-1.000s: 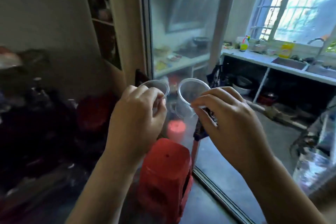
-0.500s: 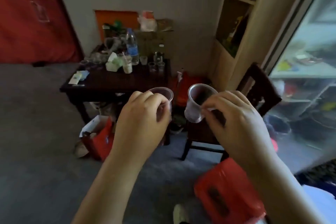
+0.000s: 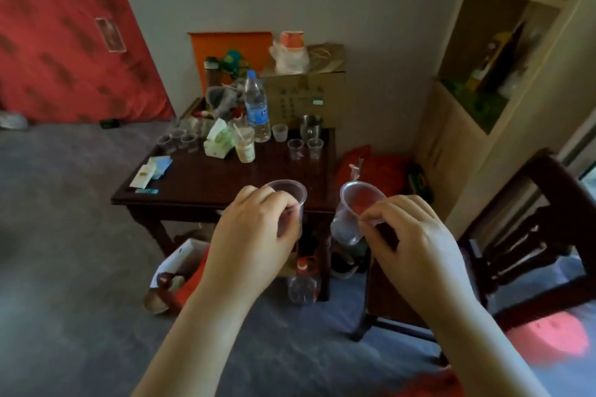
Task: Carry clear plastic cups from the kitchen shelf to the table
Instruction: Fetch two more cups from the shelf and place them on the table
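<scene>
My left hand grips a clear plastic cup upright by its rim and side. My right hand pinches the rim of a second clear plastic cup, which tilts to the left. Both cups are held in the air in front of the near edge of a dark wooden table. Several more clear cups stand on the table: some at its back right and some at its back left.
A water bottle, a tissue pack and papers clutter the table, a cardboard box behind. A dark wooden chair stands at the right. Bags and a bottle lie under the table. Grey floor lies to the left.
My view has swung from the glass door and kitchen to the room with the table, and the table has come closer. Both hands still hold their cups.
</scene>
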